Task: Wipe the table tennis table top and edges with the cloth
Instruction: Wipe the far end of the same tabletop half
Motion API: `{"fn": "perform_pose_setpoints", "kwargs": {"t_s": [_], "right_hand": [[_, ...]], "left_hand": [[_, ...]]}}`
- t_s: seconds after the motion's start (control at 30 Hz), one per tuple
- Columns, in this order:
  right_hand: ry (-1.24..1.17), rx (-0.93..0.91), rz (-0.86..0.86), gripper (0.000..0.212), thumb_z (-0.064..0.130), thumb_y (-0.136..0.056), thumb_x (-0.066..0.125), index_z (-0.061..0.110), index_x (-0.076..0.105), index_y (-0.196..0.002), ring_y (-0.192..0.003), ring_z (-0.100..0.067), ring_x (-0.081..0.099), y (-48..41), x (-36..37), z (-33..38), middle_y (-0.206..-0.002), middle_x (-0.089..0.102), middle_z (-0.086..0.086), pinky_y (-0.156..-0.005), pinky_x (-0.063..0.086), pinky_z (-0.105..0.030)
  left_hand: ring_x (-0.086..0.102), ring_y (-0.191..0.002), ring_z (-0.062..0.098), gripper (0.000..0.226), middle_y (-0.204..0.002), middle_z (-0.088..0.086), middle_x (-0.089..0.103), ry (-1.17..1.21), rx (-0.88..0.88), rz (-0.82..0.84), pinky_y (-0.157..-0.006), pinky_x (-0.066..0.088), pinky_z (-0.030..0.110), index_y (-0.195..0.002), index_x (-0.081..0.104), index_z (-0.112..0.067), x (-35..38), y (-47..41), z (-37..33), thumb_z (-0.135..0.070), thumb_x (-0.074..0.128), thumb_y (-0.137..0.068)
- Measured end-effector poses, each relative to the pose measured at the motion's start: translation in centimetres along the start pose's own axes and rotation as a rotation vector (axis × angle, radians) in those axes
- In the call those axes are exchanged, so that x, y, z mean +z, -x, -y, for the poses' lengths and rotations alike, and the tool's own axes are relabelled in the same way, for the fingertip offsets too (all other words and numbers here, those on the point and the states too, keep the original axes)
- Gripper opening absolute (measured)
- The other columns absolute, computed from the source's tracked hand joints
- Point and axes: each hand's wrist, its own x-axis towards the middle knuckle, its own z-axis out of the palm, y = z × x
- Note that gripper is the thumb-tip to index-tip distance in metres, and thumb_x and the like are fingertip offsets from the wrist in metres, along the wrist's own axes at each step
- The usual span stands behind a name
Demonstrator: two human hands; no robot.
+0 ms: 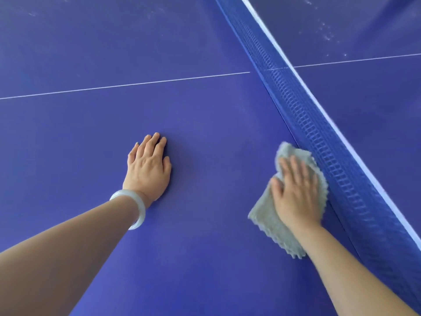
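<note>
The blue table tennis table top (pixel 205 110) fills the view, with a thin white centre line across it. A grey fluffy cloth (pixel 265 215) lies flat on the table right beside the foot of the net. My right hand (pixel 296 190) presses down on the cloth with fingers spread, and the cloth's right edge touches the net. My left hand (pixel 148 167) rests flat on the bare table to the left, fingers close together and holding nothing. A pale bangle (pixel 136 207) sits on that wrist.
The blue mesh net (pixel 319 133) with a white top band runs diagonally from top centre to bottom right, dividing the table. White specks and smudges (pixel 325 33) mark the far half beyond the net and the top left area.
</note>
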Motion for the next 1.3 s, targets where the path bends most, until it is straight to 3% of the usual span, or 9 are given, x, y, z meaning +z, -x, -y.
{"fn": "perform_pose_setpoints", "kwargs": {"t_s": [0.1,0.3,0.43,0.57,0.77,0.93,1.03,1.2,1.3], "right_hand": [[-0.021,0.243,0.005,0.063,0.045,-0.104,0.023,0.016,0.018,-0.16,-0.15,-0.039,0.021,2.0,0.1,2.0,-0.166,0.015,-0.012,-0.12,0.017,-0.059],[-0.012,-0.223,0.009,0.067,0.052,-0.101,0.018,0.017,0.024,-0.159,-0.153,-0.037,0.011,8.9,1.0,9.1,-0.165,0.019,-0.01,-0.12,0.014,-0.063],[-0.019,-0.226,0.026,0.069,0.053,-0.1,0.018,0.02,0.02,-0.16,-0.154,-0.034,0.005,8.4,0.8,8.8,-0.167,0.014,-0.007,-0.121,0.008,-0.061],[-0.018,-0.209,0.053,0.07,0.054,-0.099,0.016,0.021,0.018,-0.16,-0.155,-0.033,0.004,8.6,0.8,8.9,-0.167,0.013,-0.005,-0.121,0.007,-0.061],[-0.069,-0.325,0.047,0.065,0.051,-0.101,0.015,0.023,0.02,-0.16,-0.155,-0.025,0.003,8.7,0.7,5.8,-0.167,0.011,0.0,-0.124,0.006,-0.054],[-0.054,0.113,-0.015,0.064,0.047,-0.101,0.024,0.016,0.028,-0.157,-0.151,-0.034,0.021,10.2,0.5,-4.1,-0.164,0.025,-0.009,-0.119,0.022,-0.058],[-0.068,0.24,-0.032,0.062,0.04,-0.103,0.034,0.013,0.025,-0.158,-0.151,-0.037,0.018,11.3,0.7,-1.5,-0.165,0.021,-0.012,-0.118,0.02,-0.062],[-0.014,-0.29,-0.005,0.062,0.045,-0.104,0.023,0.017,0.021,-0.159,-0.154,-0.031,0.009,14.9,1.7,1.7,-0.167,0.015,-0.006,-0.12,0.018,-0.061],[0.006,-0.246,-0.022,0.06,0.045,-0.104,0.02,0.019,0.022,-0.159,-0.154,-0.026,0.012,15.0,1.4,-3.4,-0.166,0.017,-0.002,-0.119,0.024,-0.057]], "left_hand": [[0.017,-0.151,0.02,0.049,-0.161,0.003,0.029,0.057,0.006,-0.021,-0.123,0.006,0.038,-0.149,0.04,-0.013,0.3,-0.1,0.5,-0.023,0.041,-0.102],[0.027,-0.148,0.018,0.04,-0.154,0.0,0.042,0.283,-0.044,-0.052,-0.123,0.015,0.037,-0.138,0.056,-0.012,-0.5,0.2,0.9,-0.014,0.048,-0.1],[0.026,-0.148,0.029,0.045,-0.156,0.009,0.037,0.196,0.049,0.051,-0.122,0.018,0.045,-0.142,0.05,-0.006,-1.0,5.5,-0.8,-0.017,0.05,-0.099],[0.018,-0.151,0.021,0.058,-0.162,0.004,0.026,0.007,0.253,0.143,-0.122,0.013,0.042,-0.152,0.034,-0.01,-1.1,15.5,-1.6,-0.033,0.032,-0.1],[0.017,-0.151,0.019,0.056,-0.163,0.002,0.022,-0.109,0.24,0.147,-0.122,0.013,0.043,-0.155,0.029,-0.012,-1.1,19.2,-1.7,-0.029,0.027,-0.101],[0.015,-0.152,0.019,0.057,-0.163,0.003,0.023,-0.137,0.248,0.148,-0.123,0.012,0.043,-0.155,0.028,-0.012,-0.7,19.2,-1.5,-0.03,0.027,-0.101],[0.017,-0.151,0.02,0.057,-0.163,0.004,0.024,-0.153,0.252,0.15,-0.123,0.012,0.044,-0.155,0.029,-0.012,-0.7,19.1,-1.5,-0.03,0.026,-0.101],[0.02,-0.15,0.021,0.058,-0.162,0.004,0.025,-0.157,0.232,0.163,-0.123,0.012,0.043,-0.154,0.03,-0.012,-1.0,18.9,-1.7,-0.032,0.023,-0.101],[0.021,-0.15,0.022,0.058,-0.162,0.005,0.025,-0.152,0.226,0.163,-0.123,0.012,0.043,-0.154,0.031,-0.011,-1.0,18.9,-1.7,-0.032,0.023,-0.1]]}}
